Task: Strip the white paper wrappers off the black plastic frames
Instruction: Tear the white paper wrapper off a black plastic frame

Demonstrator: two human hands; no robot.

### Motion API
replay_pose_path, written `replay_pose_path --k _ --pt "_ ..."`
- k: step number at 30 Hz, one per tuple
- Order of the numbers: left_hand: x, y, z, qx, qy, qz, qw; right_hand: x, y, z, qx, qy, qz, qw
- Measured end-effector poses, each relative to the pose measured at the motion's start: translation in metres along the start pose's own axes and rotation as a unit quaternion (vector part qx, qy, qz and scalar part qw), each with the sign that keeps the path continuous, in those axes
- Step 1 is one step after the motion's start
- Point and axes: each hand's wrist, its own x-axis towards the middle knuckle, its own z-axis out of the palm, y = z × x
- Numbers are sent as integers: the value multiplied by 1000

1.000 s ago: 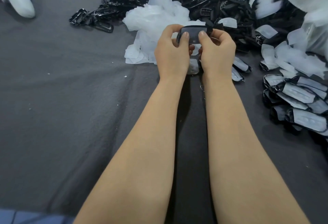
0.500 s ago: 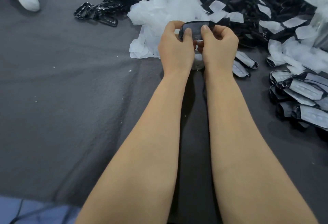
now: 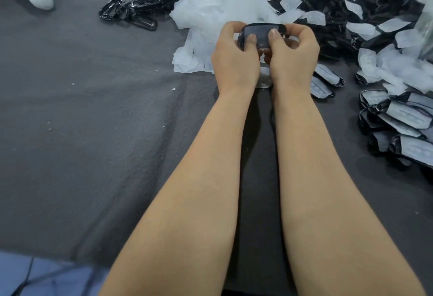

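2 bare forearms reach across a dark grey cloth [image 3: 93, 155]. Off to their right, a cluster of wrapped frames [image 3: 398, 120] lies within easy reach, apparently waiting its turn. Further out, the left hand [image 3: 234, 59] and right hand [image 3: 293, 54] hold 1 black plastic frame [image 3: 260, 34] between them, raised off the cloth. Each hand pinches an end, thumb pressed on the near face and fingers curled behind. The grip braces the piece so its covering can be worked loose. Whether the pale sheen on that face is paper or glare is hard to tell. Just beyond sits a heap of discarded white paper wrappers [image 3: 222, 7], flanked by bare frames [image 3: 138, 7].
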Motion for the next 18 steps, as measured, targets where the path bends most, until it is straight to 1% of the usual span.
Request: replay_pose_path --k 4,7,12,14,18 --pt "0 1 0 2 5 9 1000 -2 0 1 -20 -3 -17 1000" --pt "1 0 0 -3 3 2 1000 -2 -1 0 -33 -4 -28 999" --pt "2 0 0 -20 8 -20 1000 -1 -2 -1 -91 -40 -54 994" --pt "1 0 1 -25 6 -24 999 0 -2 -3 -103 -35 -68 992" --pt "0 1 3 -26 -16 -21 999 -1 -1 -7 -87 -16 -73 993"
